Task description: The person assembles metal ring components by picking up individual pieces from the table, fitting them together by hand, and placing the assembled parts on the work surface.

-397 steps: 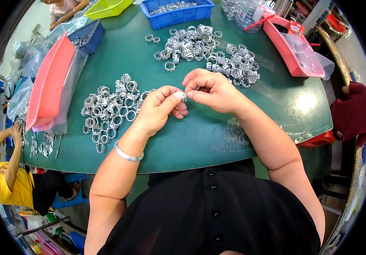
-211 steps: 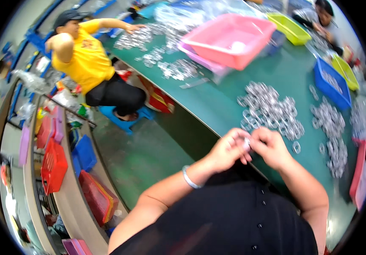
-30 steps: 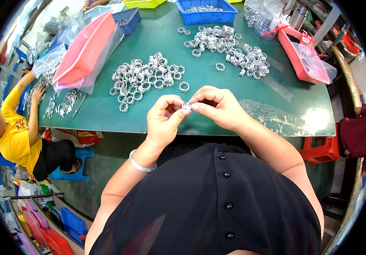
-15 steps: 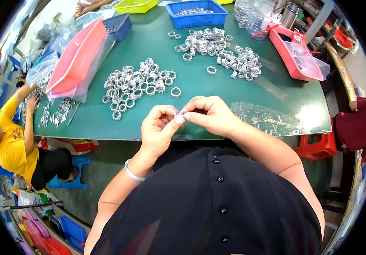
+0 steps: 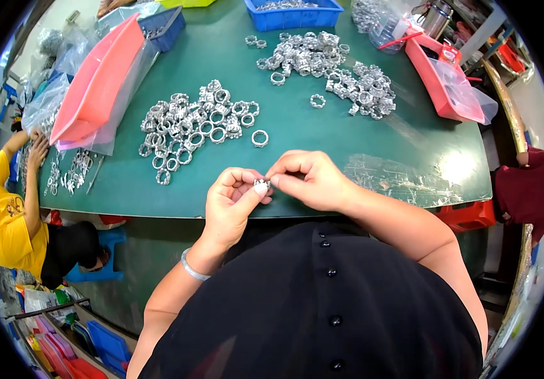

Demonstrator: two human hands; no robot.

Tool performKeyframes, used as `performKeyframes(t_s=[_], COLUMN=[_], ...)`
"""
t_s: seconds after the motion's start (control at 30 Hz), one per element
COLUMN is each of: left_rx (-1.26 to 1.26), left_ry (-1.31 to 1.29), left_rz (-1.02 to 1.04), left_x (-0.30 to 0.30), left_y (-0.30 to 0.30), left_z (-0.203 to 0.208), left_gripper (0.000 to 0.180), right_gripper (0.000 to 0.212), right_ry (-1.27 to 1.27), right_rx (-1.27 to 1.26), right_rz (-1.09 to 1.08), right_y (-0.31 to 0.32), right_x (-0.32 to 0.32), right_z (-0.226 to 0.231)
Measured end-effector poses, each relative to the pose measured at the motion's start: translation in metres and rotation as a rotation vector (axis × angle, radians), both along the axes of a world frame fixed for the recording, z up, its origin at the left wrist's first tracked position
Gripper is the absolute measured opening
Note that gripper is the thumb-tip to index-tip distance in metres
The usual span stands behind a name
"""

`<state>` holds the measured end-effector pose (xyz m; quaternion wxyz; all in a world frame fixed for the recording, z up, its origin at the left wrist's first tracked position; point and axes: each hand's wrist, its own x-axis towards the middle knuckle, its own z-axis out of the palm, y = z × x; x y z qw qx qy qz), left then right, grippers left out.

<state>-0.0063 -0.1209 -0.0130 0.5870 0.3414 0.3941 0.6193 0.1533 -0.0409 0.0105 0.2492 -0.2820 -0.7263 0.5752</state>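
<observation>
A small silver-coloured metal ring (image 5: 262, 183) with a notched, raised rim is held up just over the table's near edge. My left hand (image 5: 229, 202) pinches it between thumb and fingers. From the right, my right hand (image 5: 313, 181) is closed, thumb against forefinger, at the ring's right side; whether it grips the ring or some tiny part there is hidden. A single loose ring (image 5: 260, 139) lies on the table just beyond my hands, beside a heap of similar rings (image 5: 199, 126). Farther back, another heap of rings (image 5: 306, 54) spreads toward the right.
The green table (image 5: 234, 63) carries a pink tray (image 5: 98, 82) at left, a blue bin (image 5: 294, 17) of metal parts at the back, and a pink bin (image 5: 433, 79) with plastic bags at right. A co-worker in a yellow top (image 5: 9, 208) handles metal pieces at left.
The view has shifted slightly, so the table's contents sit a little differently in the picture. My hands stay together at the ring, and my right fingers have shifted slightly at its side.
</observation>
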Motion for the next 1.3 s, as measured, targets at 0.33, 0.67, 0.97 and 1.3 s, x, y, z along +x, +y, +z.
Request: performKeyframes(t_s=[0.33, 0.67, 0.97, 1.3], left_rx=[-0.046, -0.002, -0.016, 0.159], left_ry=[-0.308, -0.365, -0.363, -0.257], left_rz=[0.007, -0.020, 0.020, 0.454], left_x=[-0.019, -0.022, -0.020, -0.097], left_y=[0.002, 0.000, 0.000, -0.006], left_z=[-0.012, -0.015, -0.011, 0.001], left_gripper=[0.009, 0.011, 0.016, 0.018], right_gripper=[0.014, 0.017, 0.016, 0.012], right_ry=[-0.317, -0.102, 0.016, -0.077], right_rx=[0.714, -0.224, -0.257, 0.033], right_rz=[-0.082, -0.072, -0.061, -0.034], right_y=[0.057, 0.063, 0.057, 0.053], right_x=[-0.027, -0.015, -0.015, -0.017], right_z=[-0.016, 0.005, 0.004, -0.008])
